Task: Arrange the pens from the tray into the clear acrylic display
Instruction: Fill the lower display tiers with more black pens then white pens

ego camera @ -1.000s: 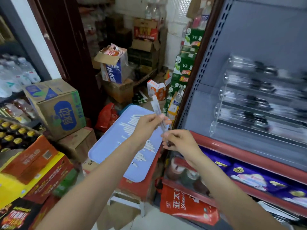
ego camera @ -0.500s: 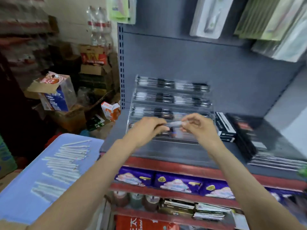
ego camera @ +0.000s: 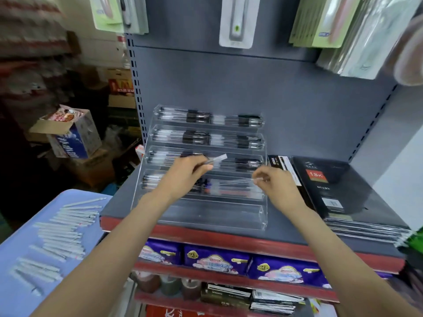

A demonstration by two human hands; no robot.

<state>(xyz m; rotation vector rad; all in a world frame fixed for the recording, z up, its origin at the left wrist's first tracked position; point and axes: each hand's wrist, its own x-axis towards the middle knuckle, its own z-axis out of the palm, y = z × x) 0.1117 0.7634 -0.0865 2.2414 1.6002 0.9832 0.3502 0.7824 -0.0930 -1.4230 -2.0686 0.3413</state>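
Pinching one pen [ego camera: 217, 159] each, both hands hover before the acrylic display [ego camera: 206, 170], diaries [ego camera: 338, 188] beside.

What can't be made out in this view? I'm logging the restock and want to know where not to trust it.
- Head view: the pens' ink colour and count in the acrylic display; motion blur and glare smear the tiers.
- What the left hand and right hand each pinch: thin clear pieces, blurred.
- Tray: cut off by the left edge.
- Hanging packs: tops cropped.
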